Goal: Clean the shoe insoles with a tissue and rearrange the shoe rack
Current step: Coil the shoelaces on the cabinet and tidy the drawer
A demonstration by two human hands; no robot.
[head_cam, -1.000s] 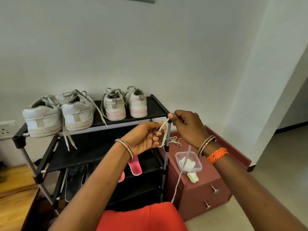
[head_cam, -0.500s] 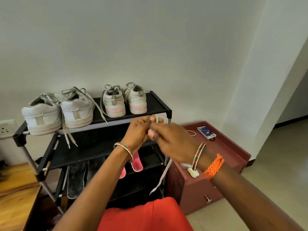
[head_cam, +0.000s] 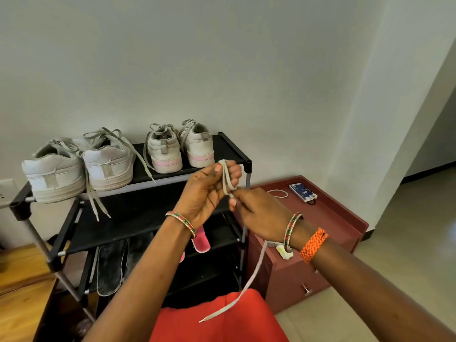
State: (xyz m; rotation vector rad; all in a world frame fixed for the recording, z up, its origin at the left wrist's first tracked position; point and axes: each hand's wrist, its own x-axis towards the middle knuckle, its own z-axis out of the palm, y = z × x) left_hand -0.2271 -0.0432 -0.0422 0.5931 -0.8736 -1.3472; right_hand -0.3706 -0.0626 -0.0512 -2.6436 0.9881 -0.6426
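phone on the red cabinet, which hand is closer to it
Right. The right hand is just left of the phone, over the cabinet; the left hand is farther left.

The shoe rack point(head_cam: 138, 213) has black shelves on grey poles, carrying two white sneakers point(head_cam: 81, 166) with grey heel tabs and two off-white sneakers point(head_cam: 181, 150) with pink sole stripes; lower down lie dark grey insoles point(head_cam: 109, 265) and a pink insole point(head_cam: 201, 241). The shoelace point(head_cam: 249, 280) is pale beige, the cabinet point(head_cam: 328, 225) maroon. Both wrists wear bangles point(head_cam: 182, 222) patterned red and green, the right also an orange braided band point(head_cam: 313, 244).
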